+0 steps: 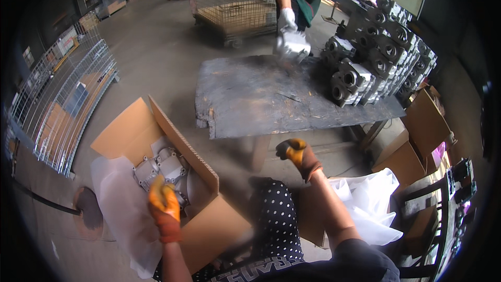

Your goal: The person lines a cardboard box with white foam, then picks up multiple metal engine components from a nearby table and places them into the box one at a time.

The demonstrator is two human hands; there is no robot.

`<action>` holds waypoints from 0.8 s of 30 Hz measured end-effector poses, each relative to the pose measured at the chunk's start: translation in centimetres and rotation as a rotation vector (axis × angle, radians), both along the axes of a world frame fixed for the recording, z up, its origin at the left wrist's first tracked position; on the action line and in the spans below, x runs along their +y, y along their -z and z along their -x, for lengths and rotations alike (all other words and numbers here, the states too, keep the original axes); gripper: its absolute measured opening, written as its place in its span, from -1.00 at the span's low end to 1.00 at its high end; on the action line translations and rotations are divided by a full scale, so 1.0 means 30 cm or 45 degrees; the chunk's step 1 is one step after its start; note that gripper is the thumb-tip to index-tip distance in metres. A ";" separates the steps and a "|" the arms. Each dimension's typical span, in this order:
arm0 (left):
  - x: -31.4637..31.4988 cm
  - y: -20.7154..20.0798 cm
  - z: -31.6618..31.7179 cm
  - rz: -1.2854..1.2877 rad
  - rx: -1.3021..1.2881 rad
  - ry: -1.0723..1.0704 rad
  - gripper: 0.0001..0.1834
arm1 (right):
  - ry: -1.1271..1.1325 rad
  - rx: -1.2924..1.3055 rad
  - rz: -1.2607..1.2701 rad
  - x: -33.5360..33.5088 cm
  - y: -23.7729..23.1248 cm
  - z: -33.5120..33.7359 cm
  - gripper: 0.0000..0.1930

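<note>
My left hand (165, 204), in an orange and yellow work glove, reaches into an open cardboard box (194, 151) at the lower left. Its fingers are curled at the near end of a silver metal casting (162, 167). That casting lies in the box beside translucent plastic sheeting (115, 209), which hangs over the left side. My right hand (297, 156), gloved in orange and yellow with dark fingertips, is raised in front of the table's near edge. Its fingers are curled in, and nothing shows in them.
Many similar castings (378, 57) stand stacked on the dark worktable (250, 99). Across it, a co-worker's white-gloved hand (287, 20) holds another casting (292, 46), blurred. White plastic sheeting (365, 203) covers a box at right. Wire cages (68, 104) stand left and behind.
</note>
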State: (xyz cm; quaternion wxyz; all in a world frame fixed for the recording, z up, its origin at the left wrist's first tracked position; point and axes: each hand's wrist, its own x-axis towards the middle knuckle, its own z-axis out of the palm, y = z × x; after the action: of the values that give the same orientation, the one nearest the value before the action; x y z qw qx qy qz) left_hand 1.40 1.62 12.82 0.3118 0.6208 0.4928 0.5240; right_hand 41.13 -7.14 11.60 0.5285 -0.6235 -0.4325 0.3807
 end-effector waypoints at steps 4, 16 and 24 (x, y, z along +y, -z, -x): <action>0.147 -0.322 -0.110 -0.114 0.036 0.202 -0.58 | 0.466 0.301 -0.323 0.057 -0.114 -0.098 -0.80; 0.664 -0.286 -0.945 0.698 -0.092 1.008 -0.33 | 0.711 -0.266 -0.011 0.387 0.097 -0.590 -0.64; 0.780 -0.085 -1.329 0.685 0.091 0.915 -0.40 | 0.068 -2.178 0.477 0.481 -0.015 -0.611 -0.64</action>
State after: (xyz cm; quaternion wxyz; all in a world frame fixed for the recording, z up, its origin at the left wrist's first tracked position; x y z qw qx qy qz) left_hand 41.28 25.01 15.36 0.6070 0.6671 0.3751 0.2141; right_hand 59.46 7.31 12.05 -0.0795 -0.7818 -0.5960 -0.1652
